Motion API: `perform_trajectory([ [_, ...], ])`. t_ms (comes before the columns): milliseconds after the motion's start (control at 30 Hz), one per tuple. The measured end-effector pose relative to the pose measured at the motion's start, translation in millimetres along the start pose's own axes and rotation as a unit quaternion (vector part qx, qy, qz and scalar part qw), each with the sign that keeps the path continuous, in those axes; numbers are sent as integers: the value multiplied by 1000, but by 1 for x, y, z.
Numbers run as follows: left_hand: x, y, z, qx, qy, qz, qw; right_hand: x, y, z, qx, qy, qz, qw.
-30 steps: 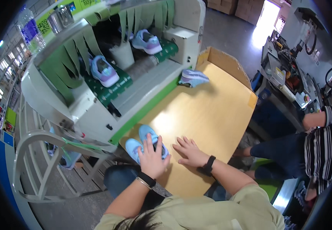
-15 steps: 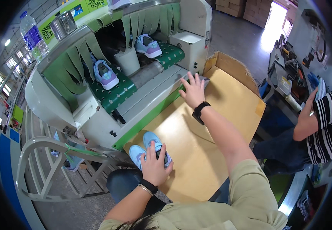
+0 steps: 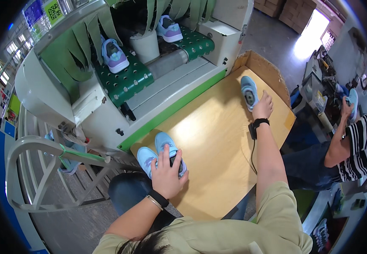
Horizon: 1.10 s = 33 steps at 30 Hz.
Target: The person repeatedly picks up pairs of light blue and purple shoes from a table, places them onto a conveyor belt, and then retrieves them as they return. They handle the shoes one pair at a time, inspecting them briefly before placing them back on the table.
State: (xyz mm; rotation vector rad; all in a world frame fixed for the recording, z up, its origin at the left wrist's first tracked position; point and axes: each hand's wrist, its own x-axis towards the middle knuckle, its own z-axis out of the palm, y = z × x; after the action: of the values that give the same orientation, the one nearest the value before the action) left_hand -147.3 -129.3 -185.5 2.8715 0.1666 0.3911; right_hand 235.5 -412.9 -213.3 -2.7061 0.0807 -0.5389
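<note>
At the near left of the tan tabletop (image 3: pixel 217 156) two light-blue sneakers stand side by side. My left hand (image 3: pixel 167 175) lies over the inner sneaker (image 3: pixel 164 139), fingers and thumb gripping round its dark opening. The outer sneaker (image 3: pixel 146 157) leans against it, its heel end hidden by my hand. Toward the far right end, a third blue sneaker (image 3: pixel 249 93) lies on the tabletop with its toe pointing away. My right hand (image 3: pixel 263 106) is at its heel, fingers stretched out beside it; whether the palm touches the heel is hard to tell.
Beyond the tabletop, a machine has green perforated belts (image 3: pixel 126 84) carrying two lilac-blue sneakers and a white bucket (image 3: pixel 145 45) between them. Cardboard (image 3: pixel 266 70) edges the far right. A metal rack (image 3: pixel 43 169) stands left. A co-worker (image 3: pixel 355 146) holds a blue shoe at the right.
My right hand has moved right from the machine's edge to the tabletop's far end, where a blue sneaker now shows. My left hand stays on its sneaker. The view has shifted slightly.
</note>
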Motion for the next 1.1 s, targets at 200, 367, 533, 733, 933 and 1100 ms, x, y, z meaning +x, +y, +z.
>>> perform_trajectory([
  [200, 2, 2, 0, -16, 12, -29, 999, -3, 36, 40, 212, 18, -189, 959],
  [367, -1, -2, 5, -21, 19, -57, 998, -5, 5, 42, 238, -23, 103, 965],
  [533, -1, -3, 5, -36, 6, -44, 998, -55, 7, 24, 206, -43, -4, 978],
  [733, 5, 14, -3, 33, -75, -49, 995, -238, -53, -59, 269, -231, -58, 933],
  [933, -37, 59, 23, -145, -38, -37, 988, -307, -66, -72, 341, -215, -145, 904],
  [1100, -33, 58, 51, -364, 55, -124, 922, -302, -74, -70, 446, -286, -92, 843],
])
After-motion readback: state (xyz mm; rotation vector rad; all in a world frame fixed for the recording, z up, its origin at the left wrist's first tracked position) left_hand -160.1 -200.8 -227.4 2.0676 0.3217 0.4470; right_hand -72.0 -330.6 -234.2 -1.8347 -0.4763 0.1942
